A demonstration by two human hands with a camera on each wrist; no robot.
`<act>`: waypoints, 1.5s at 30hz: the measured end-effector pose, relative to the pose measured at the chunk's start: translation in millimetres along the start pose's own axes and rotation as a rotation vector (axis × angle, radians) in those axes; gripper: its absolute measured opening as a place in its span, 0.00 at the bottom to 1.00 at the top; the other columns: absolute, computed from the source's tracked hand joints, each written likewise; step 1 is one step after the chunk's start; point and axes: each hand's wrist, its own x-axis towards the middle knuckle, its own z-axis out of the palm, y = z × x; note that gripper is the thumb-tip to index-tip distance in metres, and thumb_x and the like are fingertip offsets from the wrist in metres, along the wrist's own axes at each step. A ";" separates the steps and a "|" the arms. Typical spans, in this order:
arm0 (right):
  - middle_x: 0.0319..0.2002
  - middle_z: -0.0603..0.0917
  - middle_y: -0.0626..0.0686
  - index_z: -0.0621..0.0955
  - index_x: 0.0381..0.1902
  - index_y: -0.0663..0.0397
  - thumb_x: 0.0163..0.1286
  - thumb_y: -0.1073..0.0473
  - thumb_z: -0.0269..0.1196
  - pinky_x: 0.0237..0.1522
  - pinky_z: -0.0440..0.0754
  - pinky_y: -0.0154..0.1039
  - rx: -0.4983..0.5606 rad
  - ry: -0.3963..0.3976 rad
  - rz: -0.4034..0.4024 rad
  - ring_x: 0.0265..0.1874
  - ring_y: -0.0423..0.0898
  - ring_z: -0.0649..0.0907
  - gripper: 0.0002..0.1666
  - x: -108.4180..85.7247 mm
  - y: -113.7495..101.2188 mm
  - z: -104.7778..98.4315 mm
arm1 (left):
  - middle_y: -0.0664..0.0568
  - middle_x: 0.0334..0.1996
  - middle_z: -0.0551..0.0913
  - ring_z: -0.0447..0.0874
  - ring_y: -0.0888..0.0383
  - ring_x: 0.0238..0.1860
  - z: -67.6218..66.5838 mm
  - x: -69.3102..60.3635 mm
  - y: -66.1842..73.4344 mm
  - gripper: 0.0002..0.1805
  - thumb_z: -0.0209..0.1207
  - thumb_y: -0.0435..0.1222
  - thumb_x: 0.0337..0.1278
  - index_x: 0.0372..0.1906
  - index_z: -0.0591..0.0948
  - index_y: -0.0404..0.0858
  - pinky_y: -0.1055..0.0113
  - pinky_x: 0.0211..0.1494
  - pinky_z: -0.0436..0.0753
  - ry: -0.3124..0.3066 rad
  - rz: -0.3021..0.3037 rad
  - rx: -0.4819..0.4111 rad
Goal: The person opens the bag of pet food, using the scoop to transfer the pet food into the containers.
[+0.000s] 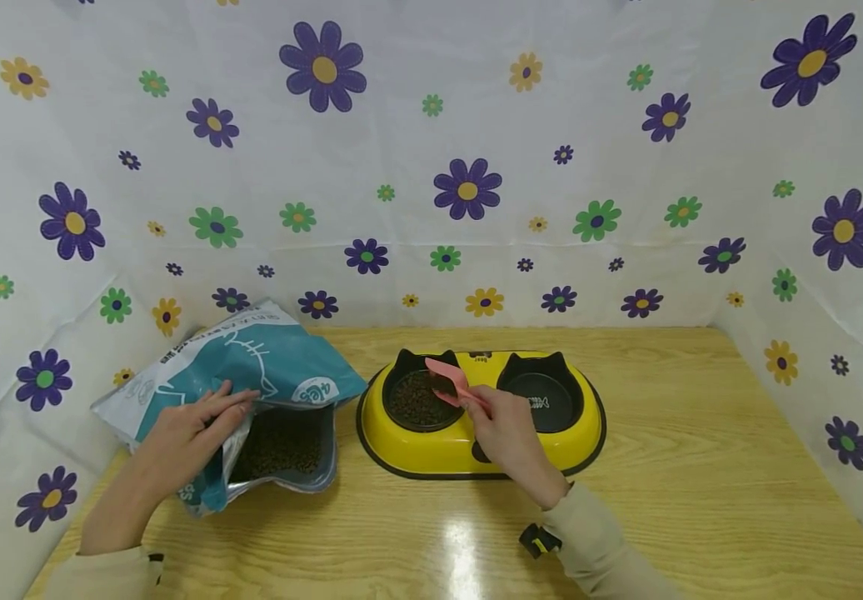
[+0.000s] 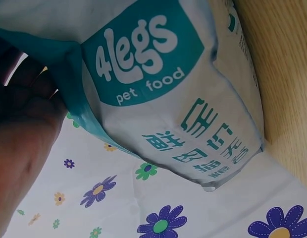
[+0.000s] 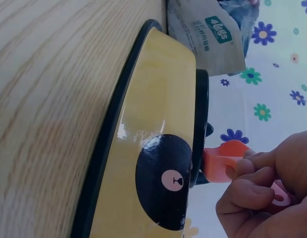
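Observation:
A pink scoop [image 1: 446, 379] is tilted over the left black bowl [image 1: 426, 425], which contains brown kibble. My right hand [image 1: 506, 429] grips its handle; the right wrist view shows curled fingers round the scoop [image 3: 225, 158]. At the left lies a teal and white pet food bag [image 1: 289, 354], its mouth toward me and kibble [image 1: 277, 446] inside. My left hand [image 1: 184, 437] holds the bag's rim at the left of the mouth. The bag [image 2: 163, 99] partly hides those fingers in the left wrist view.
Both bowls sit in a yellow stand [image 1: 416, 454] with a black base edge. The right bowl [image 1: 547, 404] shows a fish-bone print on its black bottom. Beneath everything is a wooden table [image 1: 701, 467], with a flowered cloth [image 1: 401, 150] behind and at the sides.

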 end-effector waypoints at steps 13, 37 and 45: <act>0.20 0.73 0.50 0.85 0.36 0.62 0.68 0.65 0.69 0.22 0.63 0.28 -0.181 0.082 -0.119 0.20 0.42 0.69 0.04 -1.2 -1.7 -1.2 | 0.26 0.67 0.73 0.67 0.22 0.69 -1.2 0.9 1.3 0.22 0.50 0.44 0.80 0.65 0.82 0.38 0.25 0.66 0.67 -0.012 -0.008 0.004; 0.19 0.67 0.50 0.74 0.42 0.68 0.84 0.53 0.47 0.17 0.59 0.30 0.549 -0.259 0.332 0.14 0.42 0.62 0.21 -21.0 -15.5 -9.7 | 0.27 0.67 0.73 0.67 0.22 0.70 -0.6 0.9 0.2 0.23 0.49 0.45 0.80 0.66 0.81 0.38 0.25 0.67 0.67 -0.020 -0.025 0.002; 0.20 0.64 0.47 0.71 0.37 0.66 0.85 0.49 0.46 0.16 0.56 0.29 0.650 -0.479 0.292 0.13 0.40 0.57 0.25 -32.9 -34.3 -3.1 | 0.27 0.68 0.72 0.66 0.22 0.70 -0.8 1.1 0.6 0.23 0.49 0.46 0.81 0.67 0.80 0.38 0.25 0.67 0.67 -0.031 -0.027 0.005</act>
